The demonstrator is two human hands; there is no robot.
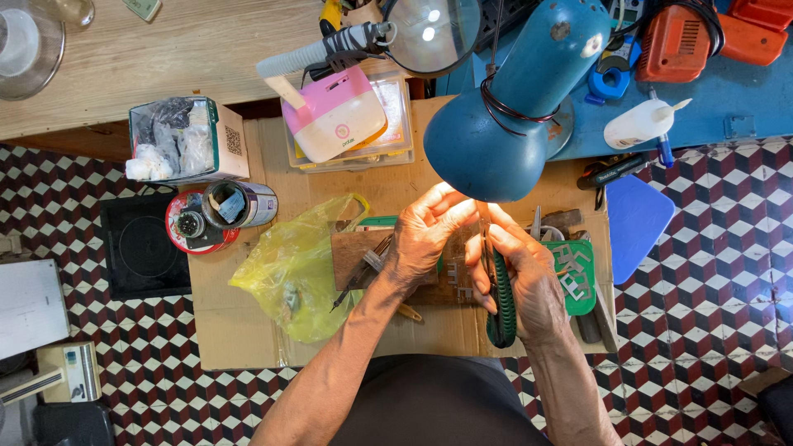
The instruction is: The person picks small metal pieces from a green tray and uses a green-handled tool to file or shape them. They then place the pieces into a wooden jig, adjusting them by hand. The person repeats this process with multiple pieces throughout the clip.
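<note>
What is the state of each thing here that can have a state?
Lamp: switched on, shade pointing down over the hands.
Pliers: held upright in the right hand; tips hidden, so open or shut cannot be told.
Left hand: fingertips meet the pliers' upper end.
Yellow bag: crumpled, lying open on the cardboard.
Tin: open, lying on its side.
Small box: open, stuffed with bags.
White bottle: capped, lying down.
</note>
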